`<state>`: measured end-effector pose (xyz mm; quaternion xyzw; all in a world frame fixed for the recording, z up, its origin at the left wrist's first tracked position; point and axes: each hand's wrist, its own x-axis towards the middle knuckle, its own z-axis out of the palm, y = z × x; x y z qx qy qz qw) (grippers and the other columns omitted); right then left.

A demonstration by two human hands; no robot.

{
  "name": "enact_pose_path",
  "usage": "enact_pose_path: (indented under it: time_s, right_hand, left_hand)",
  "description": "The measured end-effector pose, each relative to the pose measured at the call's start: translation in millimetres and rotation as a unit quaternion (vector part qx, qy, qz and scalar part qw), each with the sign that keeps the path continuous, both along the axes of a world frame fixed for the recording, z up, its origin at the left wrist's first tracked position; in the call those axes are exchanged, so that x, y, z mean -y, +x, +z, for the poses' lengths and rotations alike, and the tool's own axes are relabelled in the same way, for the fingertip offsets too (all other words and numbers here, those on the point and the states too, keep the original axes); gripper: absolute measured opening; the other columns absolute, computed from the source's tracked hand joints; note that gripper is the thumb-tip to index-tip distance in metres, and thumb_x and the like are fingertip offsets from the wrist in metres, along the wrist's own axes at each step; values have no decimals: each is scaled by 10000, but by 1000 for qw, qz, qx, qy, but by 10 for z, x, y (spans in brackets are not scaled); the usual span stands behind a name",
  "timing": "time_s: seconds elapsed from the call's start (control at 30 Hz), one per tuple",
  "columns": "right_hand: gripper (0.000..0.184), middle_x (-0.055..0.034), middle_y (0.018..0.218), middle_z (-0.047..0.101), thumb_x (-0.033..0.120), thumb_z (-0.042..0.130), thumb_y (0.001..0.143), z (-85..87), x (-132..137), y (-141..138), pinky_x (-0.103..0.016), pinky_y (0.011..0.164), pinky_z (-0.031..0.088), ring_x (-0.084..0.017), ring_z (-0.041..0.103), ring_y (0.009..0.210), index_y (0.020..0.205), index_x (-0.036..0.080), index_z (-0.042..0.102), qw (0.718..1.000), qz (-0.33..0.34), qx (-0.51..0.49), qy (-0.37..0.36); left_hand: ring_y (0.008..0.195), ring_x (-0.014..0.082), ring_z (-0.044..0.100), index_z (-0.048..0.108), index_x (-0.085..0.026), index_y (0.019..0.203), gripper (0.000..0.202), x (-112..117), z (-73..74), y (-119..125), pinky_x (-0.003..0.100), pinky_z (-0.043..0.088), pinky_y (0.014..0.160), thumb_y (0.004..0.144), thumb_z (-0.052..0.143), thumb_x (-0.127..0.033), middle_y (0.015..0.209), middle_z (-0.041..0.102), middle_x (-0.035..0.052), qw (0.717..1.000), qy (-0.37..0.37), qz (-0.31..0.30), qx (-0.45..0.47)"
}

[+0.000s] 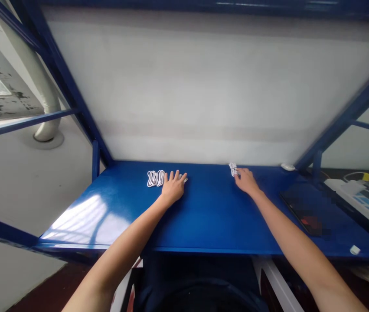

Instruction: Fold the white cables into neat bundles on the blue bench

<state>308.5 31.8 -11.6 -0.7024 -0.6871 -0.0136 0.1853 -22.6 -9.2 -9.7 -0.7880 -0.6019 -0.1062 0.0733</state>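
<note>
Blue metal framing (65,69) and a pale panel (204,86) enclose the far side of a blue tabletop (210,216), with sunlight glaring on its left end. Two white coiled cables, the outer coil (151,178) and the inner coil (160,178), lie just beside each other near the panel on the left, and this much of the arranging looks done. Right next to them the left hand (173,188) covers a third white cable (181,177), most of it hidden; its fingers are splayed apart rather than clenched, so I judge this piece to be nearly in line with the pair. Well apart from that row, toward the right of the panel, a tied white bundle (233,169) lies close to the back edge, with the right hand (246,180) at its side. Those fingers touch the bundle's edge, but I cannot tell whether they grip it or merely rest there. Because it is separate from the others, I would count this bundle as the part left to deal with. Farther right are a dark flat device (296,208), a white power strip (361,201) and a small white block (355,250), all untouched.
</note>
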Motion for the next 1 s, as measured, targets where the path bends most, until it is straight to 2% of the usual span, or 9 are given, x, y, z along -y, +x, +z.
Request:
enact_pose_path:
  time_s: [0.07, 0.27, 0.37, 0.43, 0.5, 0.6, 0.7, 0.87, 1.0]
  right_hand:
    - [373, -188, 1190, 538, 260, 445, 888, -32, -20, -74, -365, 846, 395, -296, 525, 1014, 1212, 124, 571, 1000, -2, -6, -12]
    - [281, -170, 1069, 587, 269, 489, 860, -37, 66, -69, -336, 772, 402, -275, 551, 953, 1064, 130, 622, 999, -42, 2, 5]
    - [280, -163, 960, 617, 356, 499, 858, -47, 75, -19, -349, 771, 398, -285, 554, 929, 939, 130, 645, 998, -56, 13, -3]
    - [330, -160, 960, 622, 422, 518, 844, -82, 48, 16, -354, 779, 400, -290, 552, 935, 942, 132, 640, 999, -54, 4, 2]
    - [348, -157, 1018, 614, 431, 521, 841, -134, 5, 50, -352, 811, 402, -283, 543, 969, 989, 133, 624, 999, -34, -20, 22]
    - [277, -149, 1071, 598, 327, 452, 878, -215, -65, 94, -344, 878, 394, -255, 529, 1029, 999, 137, 613, 997, 13, -62, 49]
    - [272, -145, 1054, 602, 266, 401, 888, -254, -139, 127, -335, 878, 406, -229, 558, 992, 1001, 134, 611, 992, 20, -107, 66]
    - [324, -139, 1008, 666, 344, 532, 822, -166, -335, 121, -333, 822, 435, -240, 610, 925, 1047, 131, 627, 971, -80, -223, 22]
    - [173, -123, 775, 697, 339, 692, 657, -55, -460, 66, -325, 730, 445, -291, 639, 867, 680, 168, 677, 933, -149, -327, -17]
  left_hand:
    - [1364, 344, 269, 360, -261, 1437, 540, -81, -47, -86, 545, 111, 1094, 900, 346, -204, 1489, 344, 108, 999, -12, 30, -4]
    - [1360, 358, 275, 355, -59, 1421, 556, -226, -72, -300, 571, 115, 1084, 878, 285, -158, 1451, 361, 226, 988, 13, 153, 7]
    - [1357, 385, 263, 393, -58, 1396, 534, -219, -82, -358, 630, 95, 1058, 889, 273, -175, 1441, 366, 245, 980, 39, 197, 13]
    - [1357, 411, 241, 407, -82, 1392, 526, -200, -95, -393, 667, 85, 1036, 895, 284, -200, 1448, 352, 245, 975, 50, 214, 13]
    - [1351, 426, 240, 401, -121, 1402, 523, -184, -106, -427, 691, 105, 1014, 901, 292, -225, 1454, 348, 233, 973, 45, 225, 20]
    - [1333, 423, 271, 393, -181, 1408, 514, -189, -108, -479, 710, 168, 978, 910, 287, -257, 1449, 367, 207, 971, 13, 236, 43]
    - [1326, 408, 286, 405, -202, 1397, 506, -237, -94, -541, 692, 221, 967, 910, 287, -263, 1448, 376, 188, 973, 3, 225, 53]
    - [1338, 381, 288, 395, -211, 1411, 529, -343, -63, -650, 656, 224, 1001, 890, 300, -217, 1444, 391, 168, 978, -20, 200, 56]
    - [1357, 399, 252, 347, -209, 1439, 536, -347, -66, -678, 685, 178, 1007, 908, 310, -273, 1477, 340, 169, 978, -3, 201, 51]
